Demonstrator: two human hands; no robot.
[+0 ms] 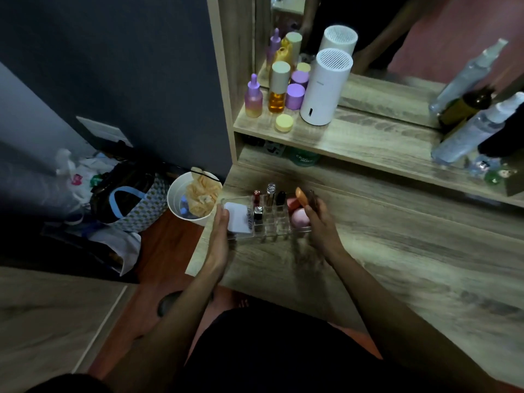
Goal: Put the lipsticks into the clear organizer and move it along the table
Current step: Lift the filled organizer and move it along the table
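Observation:
The clear organizer sits near the left end of the wooden table. Several lipsticks stand in its slots: a red one, a clear-capped one, a black one and a silver-and-black one. A white compact lies in its left part; a pink sponge and an orange sponge lie in its right part. My left hand grips the organizer's left end. My right hand holds its right end.
A white bin with crumpled tissue stands on the floor just left of the table edge, beside bags. On the upper shelf are bottles, jars, a white cylinder device and spray bottles, with a mirror behind.

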